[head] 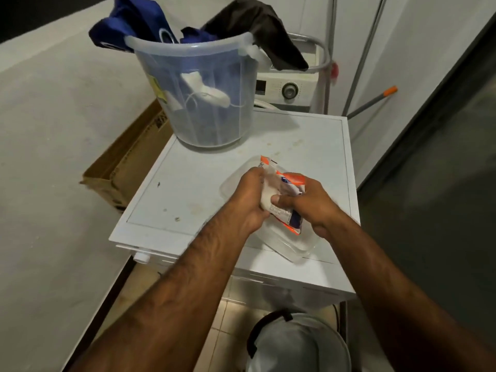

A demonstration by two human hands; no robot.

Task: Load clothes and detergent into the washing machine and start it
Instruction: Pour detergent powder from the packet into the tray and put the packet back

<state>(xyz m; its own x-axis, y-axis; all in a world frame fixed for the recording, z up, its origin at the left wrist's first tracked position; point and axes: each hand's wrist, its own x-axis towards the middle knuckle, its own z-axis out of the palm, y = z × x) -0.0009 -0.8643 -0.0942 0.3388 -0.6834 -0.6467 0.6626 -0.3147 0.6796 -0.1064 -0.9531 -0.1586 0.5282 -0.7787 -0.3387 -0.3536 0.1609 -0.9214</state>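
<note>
An orange, white and blue detergent packet [288, 187] is held in both hands above a clear plastic container [291, 247] on the white washing machine top [188, 189]. My left hand [248, 198] grips the packet's left side. My right hand [308, 205] grips its right side. A translucent bucket [198, 84] stands at the back of the top, holding blue clothes [128, 22], a dark garment [263, 30] draped over its rim, and a white sock [206, 89] inside.
A second machine's control panel with a dial [290, 90] sits behind the bucket. A cardboard box [126, 162] leans at the left wall. A grey laundry bag [298, 345] lies on the tiled floor below. A mop handle [373, 102] stands at the right.
</note>
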